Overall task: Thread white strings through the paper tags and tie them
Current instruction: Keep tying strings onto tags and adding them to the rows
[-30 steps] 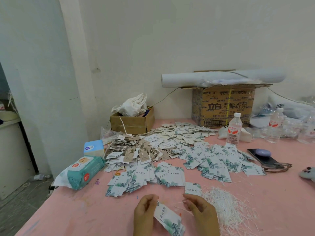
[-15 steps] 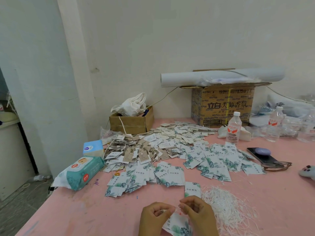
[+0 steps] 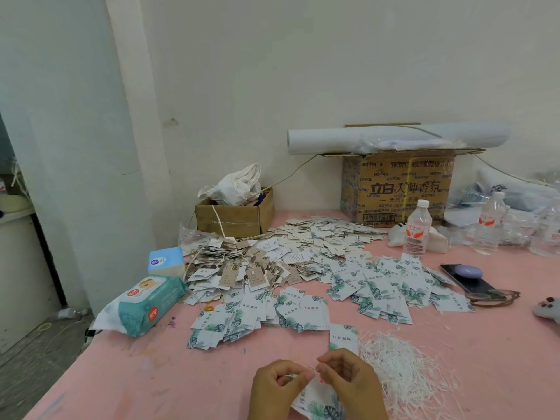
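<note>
Near edge: left hand (image 3: 277, 386) and right hand (image 3: 348, 380), fingers curled, pinched string (image 3: 290, 375) over tag (image 3: 318, 404). Judged: string light, limp, slippery, so grip near ends; tag thin, creasable.

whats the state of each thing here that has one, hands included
left hand, pinching the white string
right hand, pinching the white string
leaf-print tag, held beneath both hands
near water bottle, upright, capped
small cardboard box, open, white bag inside
wipes pack, lid closed
phone, screen dark
</note>
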Available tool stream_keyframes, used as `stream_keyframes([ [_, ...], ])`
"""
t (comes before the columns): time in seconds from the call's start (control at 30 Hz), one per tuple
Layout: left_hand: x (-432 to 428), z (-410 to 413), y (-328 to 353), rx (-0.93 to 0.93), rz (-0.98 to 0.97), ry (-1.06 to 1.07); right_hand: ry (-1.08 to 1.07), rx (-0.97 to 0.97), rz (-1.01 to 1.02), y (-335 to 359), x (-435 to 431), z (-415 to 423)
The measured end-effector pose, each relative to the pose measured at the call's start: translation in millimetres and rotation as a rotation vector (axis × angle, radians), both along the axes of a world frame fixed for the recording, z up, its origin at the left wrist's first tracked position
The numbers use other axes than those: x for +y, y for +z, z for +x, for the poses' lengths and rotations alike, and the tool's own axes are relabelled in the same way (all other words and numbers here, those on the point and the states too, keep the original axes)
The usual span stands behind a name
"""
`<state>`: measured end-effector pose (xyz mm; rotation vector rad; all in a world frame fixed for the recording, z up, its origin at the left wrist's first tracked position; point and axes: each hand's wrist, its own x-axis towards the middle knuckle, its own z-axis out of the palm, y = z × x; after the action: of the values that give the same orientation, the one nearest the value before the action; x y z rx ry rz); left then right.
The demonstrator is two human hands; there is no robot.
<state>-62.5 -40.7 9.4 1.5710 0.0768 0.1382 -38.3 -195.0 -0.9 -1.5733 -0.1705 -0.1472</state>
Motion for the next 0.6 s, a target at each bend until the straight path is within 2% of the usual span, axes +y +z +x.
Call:
stream_keyframes([
  [0.6, 1.4, 3.6, -7.3, -0.101, 0.162, 0.030, 0.001, -0.005, -0.044, -4.7, 0.2, 1.9],
])
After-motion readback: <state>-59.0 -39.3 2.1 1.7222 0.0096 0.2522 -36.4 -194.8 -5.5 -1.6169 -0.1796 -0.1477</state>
